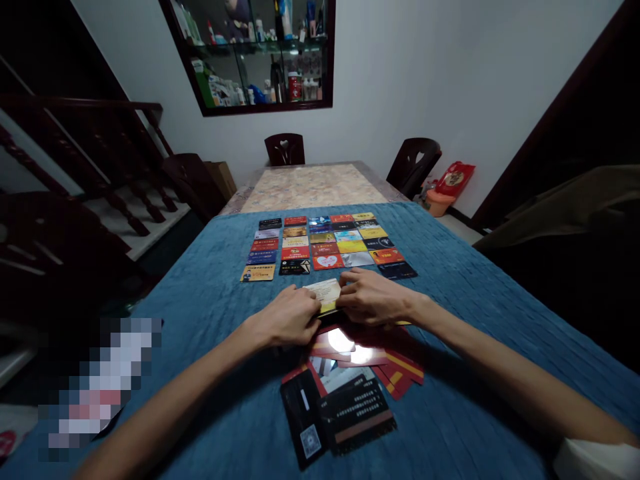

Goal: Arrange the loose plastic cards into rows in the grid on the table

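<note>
Here — cards point(325, 293) held; bottles point(259, 31) inside cabinet point(267, 109).

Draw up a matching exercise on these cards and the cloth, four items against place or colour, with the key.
1. Pale card
2. White-heart card
3. QR-code card
4. Tablecloth

A. Blue
B. In the laid-out rows
C. In the loose pile, on the camera's side of the hands
D. Between the left hand and right hand

Pairs: 1-D, 2-B, 3-C, 4-A
</note>
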`<state>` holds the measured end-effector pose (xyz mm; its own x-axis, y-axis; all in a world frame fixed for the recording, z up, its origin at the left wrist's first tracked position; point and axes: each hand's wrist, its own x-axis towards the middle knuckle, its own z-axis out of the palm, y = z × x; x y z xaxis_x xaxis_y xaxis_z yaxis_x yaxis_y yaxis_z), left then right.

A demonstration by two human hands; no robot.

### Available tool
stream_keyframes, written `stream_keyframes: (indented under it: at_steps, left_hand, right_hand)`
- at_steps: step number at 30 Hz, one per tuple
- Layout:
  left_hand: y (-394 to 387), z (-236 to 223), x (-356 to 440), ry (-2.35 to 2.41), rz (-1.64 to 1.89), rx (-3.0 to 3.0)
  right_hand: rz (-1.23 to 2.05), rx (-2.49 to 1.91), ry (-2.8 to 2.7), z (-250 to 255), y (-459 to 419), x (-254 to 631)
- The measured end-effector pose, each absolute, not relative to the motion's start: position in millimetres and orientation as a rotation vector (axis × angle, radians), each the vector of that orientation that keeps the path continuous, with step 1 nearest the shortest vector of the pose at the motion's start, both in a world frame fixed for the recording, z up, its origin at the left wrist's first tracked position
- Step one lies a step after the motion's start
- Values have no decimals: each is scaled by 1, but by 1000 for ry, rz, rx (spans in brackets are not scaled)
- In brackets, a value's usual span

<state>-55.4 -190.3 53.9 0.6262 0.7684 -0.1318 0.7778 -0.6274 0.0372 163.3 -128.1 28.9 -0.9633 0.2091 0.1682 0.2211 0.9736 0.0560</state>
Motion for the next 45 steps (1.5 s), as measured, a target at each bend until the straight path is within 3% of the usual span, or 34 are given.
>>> stream_keyframes:
  at_steps: [25, 45]
  left_hand:
    - [-160, 38, -81, 1247, 288, 2322]
    - [-158, 36, -82, 1273, 295, 2362]
  right_hand:
    - [109, -440, -2602, 14, -106, 173]
    - [-8, -470, -2560, -7, -100, 167]
